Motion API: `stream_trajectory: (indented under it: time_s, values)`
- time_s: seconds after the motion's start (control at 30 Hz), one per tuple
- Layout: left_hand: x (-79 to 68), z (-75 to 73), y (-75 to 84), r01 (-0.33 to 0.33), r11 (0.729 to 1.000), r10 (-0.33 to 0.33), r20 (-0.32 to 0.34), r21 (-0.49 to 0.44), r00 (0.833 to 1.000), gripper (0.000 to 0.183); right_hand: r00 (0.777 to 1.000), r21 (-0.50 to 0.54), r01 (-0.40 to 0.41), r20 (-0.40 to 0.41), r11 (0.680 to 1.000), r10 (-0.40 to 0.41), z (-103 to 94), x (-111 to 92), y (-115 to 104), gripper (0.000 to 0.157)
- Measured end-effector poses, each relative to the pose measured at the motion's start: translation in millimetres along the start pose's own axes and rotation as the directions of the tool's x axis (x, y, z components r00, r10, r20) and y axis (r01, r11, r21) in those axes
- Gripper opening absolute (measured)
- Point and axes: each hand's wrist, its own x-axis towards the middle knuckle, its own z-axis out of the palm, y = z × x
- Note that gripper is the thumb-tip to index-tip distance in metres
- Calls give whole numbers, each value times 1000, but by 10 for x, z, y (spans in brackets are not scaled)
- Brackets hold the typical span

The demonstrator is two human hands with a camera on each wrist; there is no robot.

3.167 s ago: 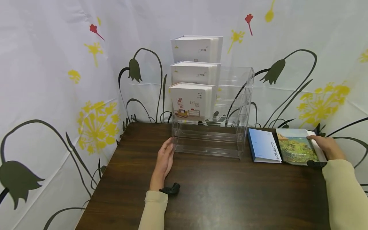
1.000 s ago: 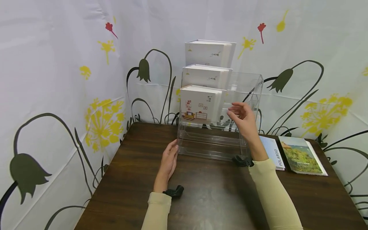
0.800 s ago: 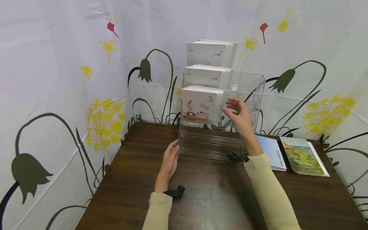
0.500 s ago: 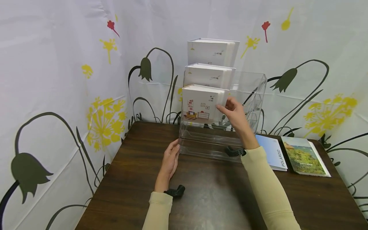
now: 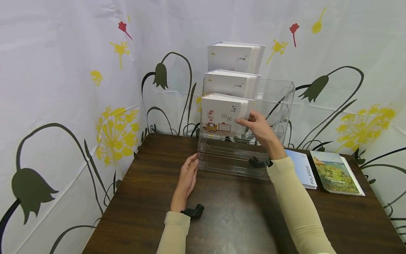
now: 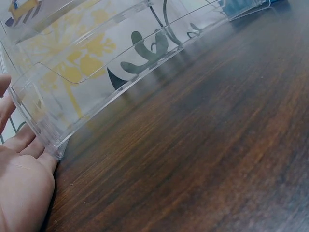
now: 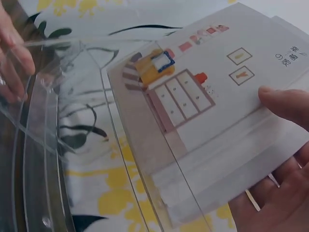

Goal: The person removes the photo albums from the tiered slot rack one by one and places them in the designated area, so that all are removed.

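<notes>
A white photo album (image 5: 219, 111) with a small furniture drawing on its cover stands in the front tier of a clear acrylic rack (image 5: 280, 102). My right hand (image 5: 260, 129) grips the album's right edge. In the right wrist view the thumb lies on the album cover (image 7: 193, 111), while the other fingers reach behind it. My left hand (image 5: 187, 178) touches the rack's lower left front corner with extended fingers. In the left wrist view the palm of my left hand (image 6: 24, 188) lies beside the clear corner, and the fingers pass partly behind it.
Behind the front album, a middle white album (image 5: 225, 84) and a rear white album (image 5: 228, 58) stand in higher tiers. To the rack's right, a blue POLAROID album (image 5: 301, 167) and a green landscape-covered album (image 5: 334, 173) lie on the brown table (image 5: 228, 215). Patterned cloth hangs behind.
My right hand has left the green album on the right, come over to the front white album and taken hold of its right edge. My left hand stays at the rack's corner.
</notes>
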Motion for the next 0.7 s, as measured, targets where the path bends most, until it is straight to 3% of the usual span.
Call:
stream_trajectory:
  time_s: [0.23, 0.47, 0.7]
  values:
    - [7, -11, 32, -13, 1000, 13, -15, -4, 1000, 51, 1000, 79, 25, 14, 997, -26, 71, 30, 5, 52]
    - [3, 25, 25, 10, 1000, -10, -1, 16, 1000, 52, 997, 166, 75, -15, 983, -73, 87, -15, 49, 42]
    - [-19, 26, 25, 6, 1000, -6, -16, 1, 1000, 52, 995, 185, 97, -31, 978, -93, 144, -49, 54, 43]
